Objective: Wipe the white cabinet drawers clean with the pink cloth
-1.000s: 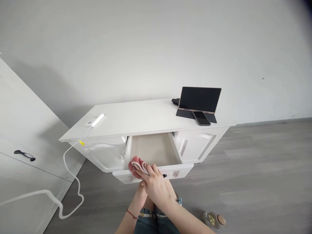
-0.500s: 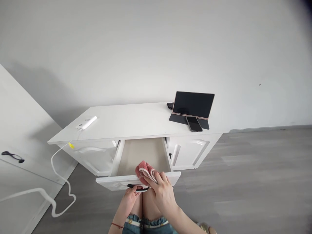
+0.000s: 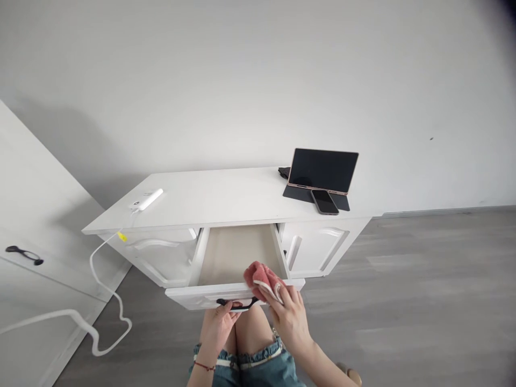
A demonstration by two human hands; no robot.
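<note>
A white drawer (image 3: 187, 296) is pulled out from the middle of the white desk (image 3: 217, 196), its beige bottom in sight. My left hand (image 3: 219, 327) has its fingers closed round the black handle (image 3: 253, 304) on the drawer front. In my right hand (image 3: 291, 318) is a bunched pink cloth (image 3: 258, 274) with a white edge. The cloth rests at the top edge of the drawer front, right of its middle. Some of my right fingers lie on top of the cloth; the side facing the drawer is hidden.
On the desktop stand a tablet (image 3: 323, 169) on its dark cover and a phone (image 3: 324, 202). A white device (image 3: 150, 199) with a white cable (image 3: 121, 306) lies at the left; the cable hangs over the edge. A white cabinet (image 3: 44, 215) borders the left side.
My right hand has slid the pink cloth to the right along the drawer's front edge. My left hand stays at the handle. The whole view has shifted slightly.
</note>
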